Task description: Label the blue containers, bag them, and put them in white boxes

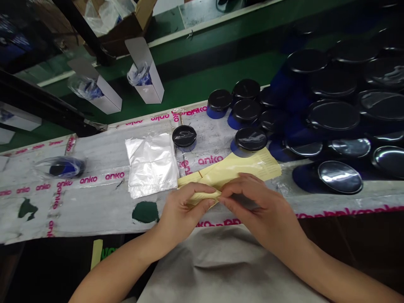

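Observation:
Both hands meet at the table's front edge, pinching a small folded piece of yellow paper (202, 195). My left hand (186, 208) holds its left part between thumb and fingers; my right hand (255, 206) grips the right end with its fingertips. Just behind them lie flat yellow printed sheets (246, 166). A stack of clear plastic bags (153, 166) is to the left of the sheets. One small blue jar with a black lid (184, 137) stands beside the bags, and another black-lidded jar (251, 139) stands at the back edge of the sheets.
Many blue jars with black lids (334, 115) crowd the right side. A bagged blue jar (66, 167) lies at the left. Open white boxes (153, 90) with bagged items stand on the green surface (186, 75) behind. A cardboard box (126, 40) is farther back.

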Action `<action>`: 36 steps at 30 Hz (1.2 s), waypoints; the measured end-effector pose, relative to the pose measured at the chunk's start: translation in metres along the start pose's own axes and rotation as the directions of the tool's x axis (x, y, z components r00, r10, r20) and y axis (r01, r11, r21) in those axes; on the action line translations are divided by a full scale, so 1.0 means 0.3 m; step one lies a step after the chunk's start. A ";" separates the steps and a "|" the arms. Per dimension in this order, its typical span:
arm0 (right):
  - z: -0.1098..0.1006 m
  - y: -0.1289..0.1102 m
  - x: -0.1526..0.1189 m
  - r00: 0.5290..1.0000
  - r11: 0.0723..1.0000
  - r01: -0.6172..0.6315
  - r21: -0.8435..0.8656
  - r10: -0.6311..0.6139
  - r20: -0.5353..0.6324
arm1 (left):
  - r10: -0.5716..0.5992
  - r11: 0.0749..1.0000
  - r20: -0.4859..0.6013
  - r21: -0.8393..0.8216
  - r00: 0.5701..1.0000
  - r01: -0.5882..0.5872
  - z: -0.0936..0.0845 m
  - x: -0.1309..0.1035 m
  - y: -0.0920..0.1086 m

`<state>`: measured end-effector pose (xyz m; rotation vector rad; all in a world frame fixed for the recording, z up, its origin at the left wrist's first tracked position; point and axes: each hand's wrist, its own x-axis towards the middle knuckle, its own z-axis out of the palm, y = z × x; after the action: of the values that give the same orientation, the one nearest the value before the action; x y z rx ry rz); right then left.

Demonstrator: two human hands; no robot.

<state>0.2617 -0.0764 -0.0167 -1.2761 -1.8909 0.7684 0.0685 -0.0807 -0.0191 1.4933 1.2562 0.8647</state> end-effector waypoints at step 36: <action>0.011 0.003 -0.004 0.994 0.990 -0.025 0.140 0.010 0.109 | -0.123 0.991 0.051 -0.042 0.991 0.125 -0.017 0.024 0.026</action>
<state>0.2596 -0.0774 -0.0195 -1.1853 -1.8761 0.9805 0.0677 -0.0725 -0.0106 1.3775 1.2720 0.7656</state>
